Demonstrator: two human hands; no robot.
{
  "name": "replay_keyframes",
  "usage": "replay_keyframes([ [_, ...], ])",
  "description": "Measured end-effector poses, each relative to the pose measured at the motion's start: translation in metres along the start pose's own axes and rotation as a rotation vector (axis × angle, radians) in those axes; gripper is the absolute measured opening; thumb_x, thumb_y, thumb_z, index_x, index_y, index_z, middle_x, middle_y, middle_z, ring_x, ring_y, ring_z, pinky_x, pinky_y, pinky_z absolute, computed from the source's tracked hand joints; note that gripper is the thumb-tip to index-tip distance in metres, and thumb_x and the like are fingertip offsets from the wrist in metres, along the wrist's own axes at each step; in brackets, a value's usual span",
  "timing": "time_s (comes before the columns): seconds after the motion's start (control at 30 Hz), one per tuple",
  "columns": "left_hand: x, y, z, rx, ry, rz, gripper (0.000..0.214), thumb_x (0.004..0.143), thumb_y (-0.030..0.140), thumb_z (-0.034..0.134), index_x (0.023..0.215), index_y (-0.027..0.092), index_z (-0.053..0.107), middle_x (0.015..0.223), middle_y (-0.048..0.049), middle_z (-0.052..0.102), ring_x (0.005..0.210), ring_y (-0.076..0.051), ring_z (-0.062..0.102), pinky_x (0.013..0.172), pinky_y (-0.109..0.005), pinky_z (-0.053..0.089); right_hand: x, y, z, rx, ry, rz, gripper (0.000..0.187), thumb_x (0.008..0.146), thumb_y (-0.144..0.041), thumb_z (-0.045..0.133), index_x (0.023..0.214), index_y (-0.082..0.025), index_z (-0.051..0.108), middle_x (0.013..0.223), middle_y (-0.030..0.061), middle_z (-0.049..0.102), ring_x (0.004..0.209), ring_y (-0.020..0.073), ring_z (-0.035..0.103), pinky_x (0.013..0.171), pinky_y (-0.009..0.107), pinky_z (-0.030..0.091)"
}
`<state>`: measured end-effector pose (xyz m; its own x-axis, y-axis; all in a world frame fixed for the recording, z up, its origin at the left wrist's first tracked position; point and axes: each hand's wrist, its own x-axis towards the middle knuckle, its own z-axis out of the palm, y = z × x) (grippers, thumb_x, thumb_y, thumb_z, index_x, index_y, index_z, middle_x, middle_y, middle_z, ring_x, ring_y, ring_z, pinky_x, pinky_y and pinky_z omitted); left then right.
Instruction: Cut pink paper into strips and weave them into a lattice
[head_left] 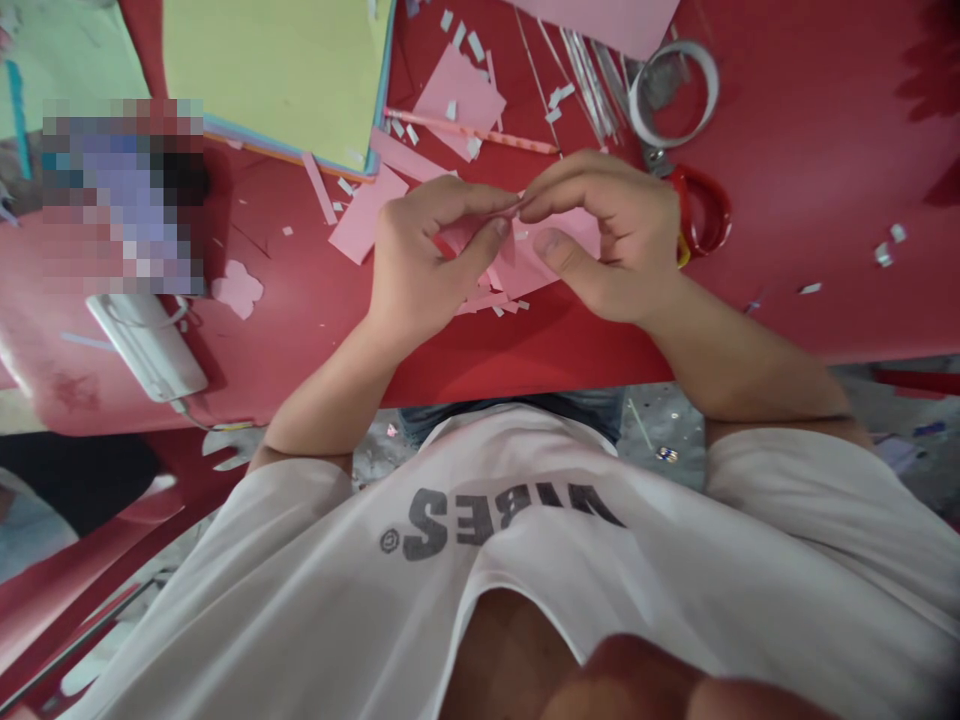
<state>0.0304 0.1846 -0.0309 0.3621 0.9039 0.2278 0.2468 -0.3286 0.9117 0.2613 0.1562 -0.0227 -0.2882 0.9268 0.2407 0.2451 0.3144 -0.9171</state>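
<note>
My left hand [424, 255] pinches a small pink paper piece [512, 212] between thumb and index finger. From the other side, the curled fingertips of my right hand [619, 230] meet at the same piece, with that thumb held a little lower and apart. Much of the piece is hidden by the fingers, so its shape is unclear. Under both hands lies a larger pink paper sheet [544, 262], surrounded by pink strips and offcuts. Close to my right wrist are red-handled scissors [705, 210], partly covered by the hand.
Stacked coloured paper [277, 80] lies at upper left. Beyond my hands are a pink pencil [472, 130], silvery strips [596, 85] and a tape roll [709, 95]. A white power bank [150, 345] with a cable and a pink cutout [238, 289] lie leftward on the red table [810, 180].
</note>
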Motion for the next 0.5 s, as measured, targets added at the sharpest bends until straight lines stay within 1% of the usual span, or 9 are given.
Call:
replay_keyframes([
  [0.07, 0.0005, -0.0005, 0.0, 0.006, 0.009, 0.022, 0.025, 0.099, 0.056, 0.074, 0.113, 0.037, 0.082, 0.105, -0.0001, 0.08, 0.097, -0.023, 0.075, 0.091, -0.045, 0.064, -0.0007, 0.0015, 0.0013, 0.003, 0.004, -0.011, 0.03, 0.102, -0.062, 0.068, 0.115, -0.037, 0.076, 0.123, 0.0071, 0.075, 0.117, 0.0292, 0.069, 0.112, 0.051, 0.057],
  [0.13, 0.0012, 0.0008, 0.0004, -0.01, 0.028, 0.052, 0.023, 0.099, 0.053, 0.076, 0.113, 0.036, 0.082, 0.103, 0.0002, 0.081, 0.093, -0.022, 0.075, 0.086, -0.043, 0.063, -0.0012, 0.0031, 0.0027, 0.008, 0.015, -0.048, 0.027, 0.102, -0.056, 0.069, 0.118, -0.036, 0.077, 0.122, 0.0071, 0.075, 0.112, 0.0283, 0.069, 0.105, 0.049, 0.06],
  [0.23, 0.0014, 0.0044, 0.0013, -0.008, 0.044, 0.038, 0.02, 0.098, 0.052, 0.077, 0.11, 0.038, 0.083, 0.102, 0.0012, 0.081, 0.093, -0.021, 0.076, 0.086, -0.042, 0.063, -0.0013, 0.0038, 0.0041, -0.01, 0.019, -0.065, 0.025, 0.104, -0.054, 0.067, 0.12, -0.037, 0.076, 0.122, 0.0052, 0.075, 0.11, 0.0265, 0.069, 0.099, 0.047, 0.062],
  [0.37, 0.0005, 0.0071, 0.0027, 0.012, 0.055, 0.028, 0.023, 0.098, 0.058, 0.075, 0.11, 0.04, 0.083, 0.1, 0.0003, 0.08, 0.092, -0.021, 0.075, 0.086, -0.042, 0.063, -0.0012, 0.0019, 0.0053, -0.008, 0.018, -0.06, 0.026, 0.104, -0.055, 0.068, 0.121, -0.036, 0.075, 0.123, 0.0052, 0.074, 0.11, 0.0257, 0.069, 0.098, 0.046, 0.062],
  [0.43, -0.0001, 0.0072, 0.0031, 0.026, 0.06, 0.028, 0.02, 0.098, 0.055, 0.075, 0.11, 0.042, 0.083, 0.101, 0.0004, 0.08, 0.093, -0.021, 0.075, 0.085, -0.042, 0.063, -0.0015, 0.0014, 0.0059, 0.01, 0.028, -0.059, 0.026, 0.103, -0.054, 0.069, 0.121, -0.035, 0.076, 0.123, 0.0054, 0.074, 0.109, 0.0255, 0.069, 0.098, 0.045, 0.062],
  [0.5, -0.0006, 0.0074, 0.0033, 0.046, 0.067, 0.036, 0.016, 0.099, 0.052, 0.075, 0.11, 0.043, 0.082, 0.101, 0.001, 0.08, 0.093, -0.021, 0.075, 0.085, -0.041, 0.063, -0.0022, 0.0015, 0.0065, 0.023, 0.028, -0.03, 0.029, 0.103, -0.058, 0.067, 0.12, -0.036, 0.075, 0.124, 0.0054, 0.073, 0.11, 0.0267, 0.07, 0.098, 0.047, 0.063],
])
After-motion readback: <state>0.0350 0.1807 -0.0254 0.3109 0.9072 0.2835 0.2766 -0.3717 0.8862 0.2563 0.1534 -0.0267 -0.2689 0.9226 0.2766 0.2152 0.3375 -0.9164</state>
